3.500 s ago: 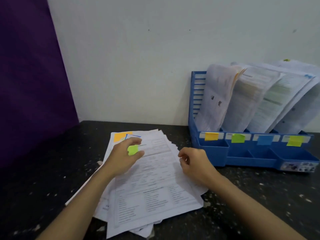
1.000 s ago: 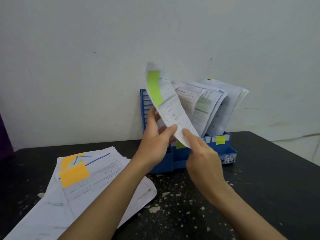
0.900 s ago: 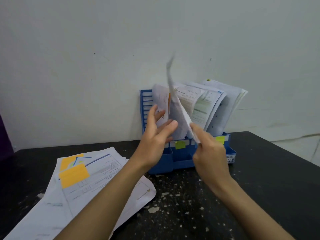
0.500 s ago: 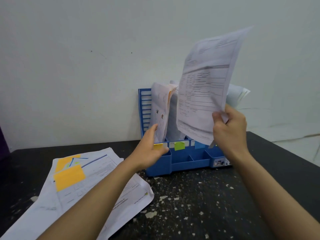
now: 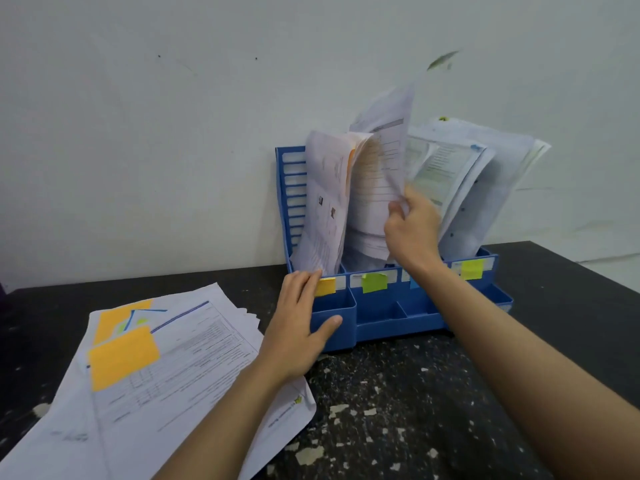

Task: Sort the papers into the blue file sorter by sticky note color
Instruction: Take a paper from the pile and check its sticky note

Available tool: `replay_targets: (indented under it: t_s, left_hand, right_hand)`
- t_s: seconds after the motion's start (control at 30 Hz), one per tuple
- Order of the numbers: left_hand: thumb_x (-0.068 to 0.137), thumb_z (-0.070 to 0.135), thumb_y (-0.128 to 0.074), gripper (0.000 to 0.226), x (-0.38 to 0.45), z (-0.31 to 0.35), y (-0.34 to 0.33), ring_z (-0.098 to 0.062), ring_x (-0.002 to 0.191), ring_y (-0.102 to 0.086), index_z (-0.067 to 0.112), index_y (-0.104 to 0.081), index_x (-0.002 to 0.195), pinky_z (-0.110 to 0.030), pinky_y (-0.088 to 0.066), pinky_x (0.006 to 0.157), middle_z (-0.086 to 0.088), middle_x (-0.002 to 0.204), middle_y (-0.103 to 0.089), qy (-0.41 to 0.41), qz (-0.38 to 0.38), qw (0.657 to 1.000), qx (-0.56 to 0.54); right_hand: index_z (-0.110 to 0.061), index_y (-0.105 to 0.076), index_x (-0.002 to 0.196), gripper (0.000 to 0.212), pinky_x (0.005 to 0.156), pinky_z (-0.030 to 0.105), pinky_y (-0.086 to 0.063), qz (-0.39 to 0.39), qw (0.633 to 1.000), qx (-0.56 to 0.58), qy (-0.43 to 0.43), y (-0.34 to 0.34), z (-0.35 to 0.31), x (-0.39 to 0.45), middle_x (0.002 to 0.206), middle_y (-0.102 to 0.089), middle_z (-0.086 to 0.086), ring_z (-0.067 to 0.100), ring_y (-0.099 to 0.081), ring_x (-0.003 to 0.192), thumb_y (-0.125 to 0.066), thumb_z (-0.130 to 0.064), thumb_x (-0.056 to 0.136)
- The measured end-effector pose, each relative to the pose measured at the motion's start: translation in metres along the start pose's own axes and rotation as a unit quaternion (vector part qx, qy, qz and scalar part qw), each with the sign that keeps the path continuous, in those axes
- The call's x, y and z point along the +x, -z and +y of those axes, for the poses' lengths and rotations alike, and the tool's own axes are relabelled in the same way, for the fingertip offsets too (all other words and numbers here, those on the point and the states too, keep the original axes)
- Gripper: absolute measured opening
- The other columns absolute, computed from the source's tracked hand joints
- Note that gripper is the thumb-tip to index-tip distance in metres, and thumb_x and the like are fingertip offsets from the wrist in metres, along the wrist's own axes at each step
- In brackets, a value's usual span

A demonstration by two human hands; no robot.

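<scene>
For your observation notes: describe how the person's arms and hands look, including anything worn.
Both forearms are bare as far as the frame shows; no sleeves appear. The left hand and right hand show no gloves, rings, watch or bracelets.

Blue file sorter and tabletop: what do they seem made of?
Blue file sorter: likely moulded plastic, with uniform colour, a slatted side and a slight sheen. Tabletop: dark, hard surface with pale flecks, possibly stone or terrazzo, or chipped paint.

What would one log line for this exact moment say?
right hand: holds sheet over green slot | left hand: steadies sorter | pile: on table
</scene>
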State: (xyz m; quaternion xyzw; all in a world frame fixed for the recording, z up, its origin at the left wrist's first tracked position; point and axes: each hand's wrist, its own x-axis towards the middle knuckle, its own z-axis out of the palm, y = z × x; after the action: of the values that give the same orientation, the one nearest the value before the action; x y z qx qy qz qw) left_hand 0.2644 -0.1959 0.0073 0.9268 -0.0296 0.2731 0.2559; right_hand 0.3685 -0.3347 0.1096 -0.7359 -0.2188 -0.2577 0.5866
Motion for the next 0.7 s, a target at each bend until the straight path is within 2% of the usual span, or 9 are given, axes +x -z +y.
replay_targets:
  t_s: [0.1, 0.17, 0.23, 0.33, 0.4, 0.47, 0.6, 0.7]
  left_hand:
    - [0.091, 0.034, -0.056, 0.069, 0.000, -0.003, -0.002, 0.015, 0.122, -0.004, 0.020, -0.018, 0.147, 0.009, 0.002, 0.092, 0.006, 0.145, -0.019, -0.010, 0.010, 1.000, -0.006]
    - [0.090, 0.035, -0.056, 0.070, 0.000, -0.004, -0.003, 0.014, 0.124, -0.004, 0.020, -0.018, 0.147, 0.009, 0.002, 0.093, 0.007, 0.145, -0.019, -0.011, 0.013, 1.000, -0.012]
    - [0.090, 0.035, -0.056, 0.070, 0.000, -0.006, -0.004, 0.012, 0.126, -0.005, 0.021, -0.018, 0.147, 0.007, 0.000, 0.095, 0.007, 0.146, -0.019, -0.012, 0.014, 1.000, -0.017]
    - [0.091, 0.036, -0.056, 0.070, -0.001, -0.007, -0.004, 0.008, 0.131, -0.006, 0.024, -0.016, 0.148, -0.003, -0.007, 0.103, 0.009, 0.147, -0.017, -0.011, 0.017, 1.000, -0.022]
    - [0.091, 0.036, -0.056, 0.070, -0.001, -0.006, -0.004, 0.003, 0.135, -0.009, 0.024, -0.016, 0.148, -0.010, -0.011, 0.106, 0.008, 0.147, -0.017, -0.010, 0.018, 0.999, -0.025]
    - [0.091, 0.036, -0.055, 0.070, -0.001, -0.006, -0.004, 0.000, 0.136, -0.009, 0.024, -0.016, 0.148, -0.013, -0.011, 0.107, 0.008, 0.147, -0.017, -0.010, 0.019, 0.999, -0.025]
    - [0.091, 0.037, -0.054, 0.071, -0.001, -0.004, -0.004, 0.003, 0.135, -0.005, 0.024, -0.014, 0.148, -0.012, -0.009, 0.105, 0.009, 0.148, -0.014, -0.007, 0.018, 1.000, -0.018]
    - [0.091, 0.037, -0.053, 0.071, -0.002, -0.003, -0.003, 0.000, 0.137, -0.006, 0.024, -0.014, 0.148, -0.012, -0.010, 0.105, 0.009, 0.149, -0.013, -0.004, 0.015, 1.000, -0.017]
  right_hand:
    - [-0.014, -0.047, 0.134, 0.041, 0.096, 0.032, -0.045, -0.024, 1.000, -0.008, -0.001, -0.019, 0.013, 0.006, 0.123, -0.059, 0.005, 0.016, -0.054, 0.108, -0.048, -0.010, 0.094]
    - [-0.010, -0.044, 0.134, 0.045, 0.094, 0.039, -0.046, -0.045, 0.998, -0.043, -0.026, -0.028, 0.019, 0.006, 0.120, -0.059, 0.010, 0.024, -0.054, 0.110, -0.054, -0.020, 0.091]
    - [-0.004, -0.050, 0.121, 0.036, 0.083, 0.033, -0.047, -0.032, 0.997, -0.062, -0.038, -0.033, 0.026, 0.004, 0.112, -0.061, 0.012, 0.028, -0.056, 0.104, -0.057, -0.020, 0.090]
    - [0.002, -0.056, 0.107, 0.025, 0.064, 0.021, -0.037, 0.002, 0.993, -0.113, -0.030, -0.030, 0.031, -0.005, 0.101, -0.061, 0.014, 0.025, -0.057, 0.092, -0.057, -0.018, 0.090]
    - [0.000, -0.057, 0.104, 0.025, 0.063, 0.023, -0.039, 0.028, 0.991, -0.127, -0.017, -0.024, 0.034, -0.008, 0.097, -0.062, 0.012, 0.023, -0.058, 0.087, -0.059, -0.021, 0.090]
    - [-0.005, -0.052, 0.101, 0.025, 0.065, 0.026, -0.043, 0.065, 0.992, -0.100, -0.039, -0.016, 0.035, -0.006, 0.098, -0.062, 0.010, 0.021, -0.057, 0.083, -0.065, -0.020, 0.086]
    - [-0.013, -0.035, 0.092, 0.036, 0.054, 0.037, -0.055, 0.108, 0.982, 0.020, -0.156, -0.001, 0.033, -0.001, 0.087, -0.057, 0.012, 0.024, -0.064, 0.055, -0.069, -0.013, 0.082]
    - [-0.017, -0.038, 0.081, 0.029, 0.069, 0.045, -0.058, 0.092, 0.978, 0.062, -0.177, 0.003, 0.035, -0.001, 0.077, -0.051, 0.003, 0.023, -0.068, 0.061, -0.066, -0.010, 0.085]
